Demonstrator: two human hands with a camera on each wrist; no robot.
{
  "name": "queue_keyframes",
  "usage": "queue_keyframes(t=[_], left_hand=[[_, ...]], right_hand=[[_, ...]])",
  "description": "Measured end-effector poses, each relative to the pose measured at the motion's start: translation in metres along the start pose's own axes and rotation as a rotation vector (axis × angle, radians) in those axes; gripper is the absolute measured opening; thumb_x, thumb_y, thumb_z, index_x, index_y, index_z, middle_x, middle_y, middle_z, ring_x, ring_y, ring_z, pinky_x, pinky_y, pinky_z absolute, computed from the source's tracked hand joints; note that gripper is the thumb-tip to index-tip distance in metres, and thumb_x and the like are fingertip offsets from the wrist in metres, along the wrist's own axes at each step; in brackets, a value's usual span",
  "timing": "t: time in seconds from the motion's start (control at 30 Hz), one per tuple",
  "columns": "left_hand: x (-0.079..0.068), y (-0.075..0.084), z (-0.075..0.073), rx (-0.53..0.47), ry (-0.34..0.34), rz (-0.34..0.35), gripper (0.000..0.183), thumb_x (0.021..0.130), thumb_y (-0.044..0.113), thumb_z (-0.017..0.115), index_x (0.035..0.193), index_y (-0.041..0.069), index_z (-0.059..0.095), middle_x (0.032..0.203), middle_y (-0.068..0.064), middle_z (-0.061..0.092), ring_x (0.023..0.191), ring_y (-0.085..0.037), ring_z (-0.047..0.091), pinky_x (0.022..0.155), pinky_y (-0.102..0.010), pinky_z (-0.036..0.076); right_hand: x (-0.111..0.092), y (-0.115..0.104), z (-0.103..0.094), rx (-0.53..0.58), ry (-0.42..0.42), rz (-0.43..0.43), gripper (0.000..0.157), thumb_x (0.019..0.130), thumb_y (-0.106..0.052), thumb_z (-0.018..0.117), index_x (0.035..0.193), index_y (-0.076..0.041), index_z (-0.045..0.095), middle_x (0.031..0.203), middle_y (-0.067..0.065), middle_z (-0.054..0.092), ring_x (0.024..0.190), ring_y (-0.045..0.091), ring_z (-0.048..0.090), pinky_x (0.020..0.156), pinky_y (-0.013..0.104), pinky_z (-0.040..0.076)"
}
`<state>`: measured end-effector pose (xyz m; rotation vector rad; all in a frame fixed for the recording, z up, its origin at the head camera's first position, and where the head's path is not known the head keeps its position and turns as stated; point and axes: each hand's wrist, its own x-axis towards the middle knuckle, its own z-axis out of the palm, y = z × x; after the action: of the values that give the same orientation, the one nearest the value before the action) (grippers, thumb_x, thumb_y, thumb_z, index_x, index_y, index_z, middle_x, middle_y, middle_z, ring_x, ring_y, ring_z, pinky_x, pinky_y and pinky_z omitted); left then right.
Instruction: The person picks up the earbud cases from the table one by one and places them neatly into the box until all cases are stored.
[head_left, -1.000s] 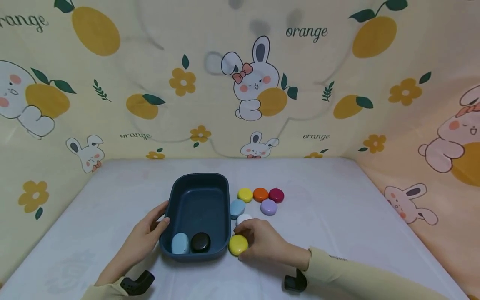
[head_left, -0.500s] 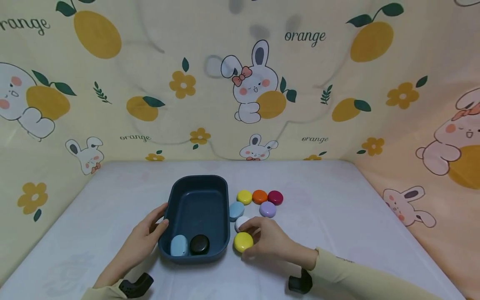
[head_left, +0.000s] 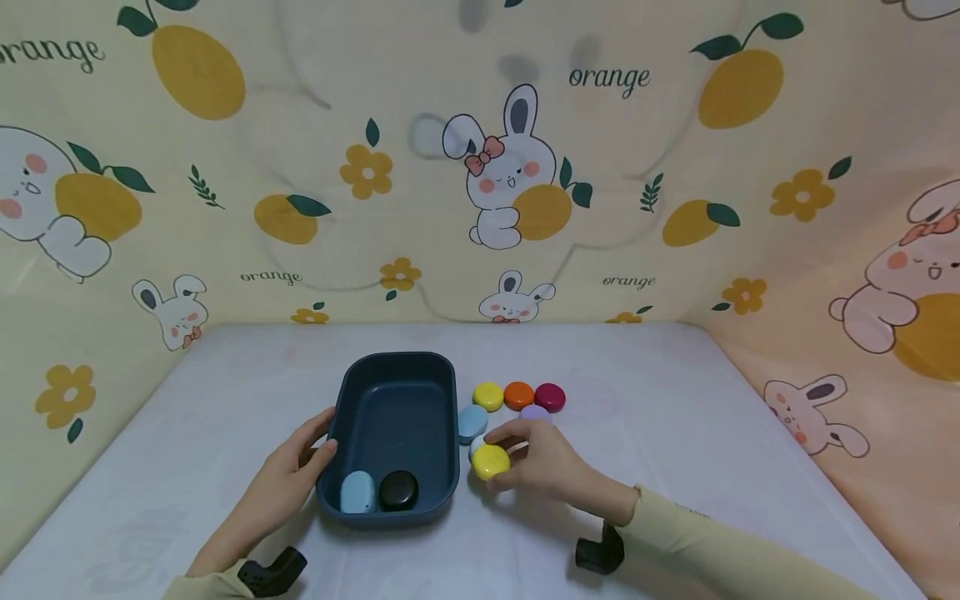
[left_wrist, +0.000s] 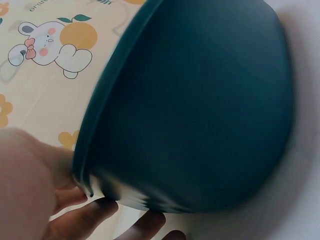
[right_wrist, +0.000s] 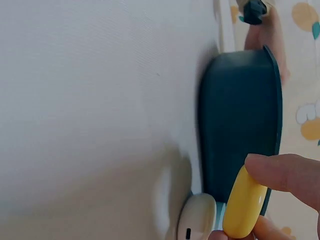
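In the head view, my right hand (head_left: 543, 458) pinches a glossy yellow rounded disc (head_left: 491, 462) between thumb and fingers. The disc is raised over a white disc (right_wrist: 197, 217), mostly covered in the head view; a small dark slot shows on its side in the right wrist view. My left hand (head_left: 288, 479) rests its fingers and thumb against the left outer wall of a dark blue rectangular bin (head_left: 397, 521). Inside the bin's near end lie a light blue rounded piece (head_left: 357, 492) and a black one (head_left: 398, 490), side by side.
Right of the bin lie another yellow disc (head_left: 488, 397), an orange disc (head_left: 519, 396), a dark red disc (head_left: 551, 397), a partly hidden lilac disc (head_left: 535, 412) and a light blue disc (head_left: 473, 423) close to the bin wall. A printed cloth (head_left: 637, 167) stands behind the white tabletop (head_left: 630, 367).
My right hand has lifted the yellow disc from beside the bin's near right corner and carried it slightly right and away from me, over the white disc. My left hand stays at the bin.
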<state>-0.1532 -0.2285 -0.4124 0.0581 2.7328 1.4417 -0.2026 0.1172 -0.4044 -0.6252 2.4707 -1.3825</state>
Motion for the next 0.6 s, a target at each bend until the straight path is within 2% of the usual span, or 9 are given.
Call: queue_keyframes(t=[0.17,0.47,0.6], left_hand=[[0.001,0.001,0.0,-0.002,0.001,-0.001,0.06,0.106,0.031,0.047,0.156,0.007,0.023,0.156,-0.02,0.028,0.138,-0.041,0.033,0.105,-0.054,0.036],[0.0,0.003,0.0,-0.009,-0.002,-0.014,0.06,0.106,0.03,0.047,0.156,0.007,0.023,0.156,-0.02,0.028,0.138,-0.04,0.033,0.105,-0.054,0.036],[-0.001,0.003,0.001,-0.014,0.001,-0.009,0.059,0.106,0.029,0.047,0.156,0.007,0.024,0.156,-0.02,0.029,0.138,-0.04,0.034,0.105,-0.053,0.036]], right_hand=[[0.004,-0.003,-0.004,0.04,0.034,-0.008,0.048,0.069,-0.007,0.09,0.112,-0.001,0.071,0.104,0.002,0.068,0.094,0.023,0.064,0.081,0.034,0.057],[0.007,-0.021,-0.006,0.076,0.105,0.025,0.045,0.07,-0.011,0.089,0.111,-0.007,0.073,0.105,0.005,0.066,0.089,0.024,0.065,0.078,0.031,0.057],[0.009,-0.03,-0.005,0.091,0.106,-0.002,0.046,0.071,-0.012,0.089,0.113,-0.007,0.072,0.109,0.006,0.064,0.091,0.026,0.065,0.079,0.032,0.057]])
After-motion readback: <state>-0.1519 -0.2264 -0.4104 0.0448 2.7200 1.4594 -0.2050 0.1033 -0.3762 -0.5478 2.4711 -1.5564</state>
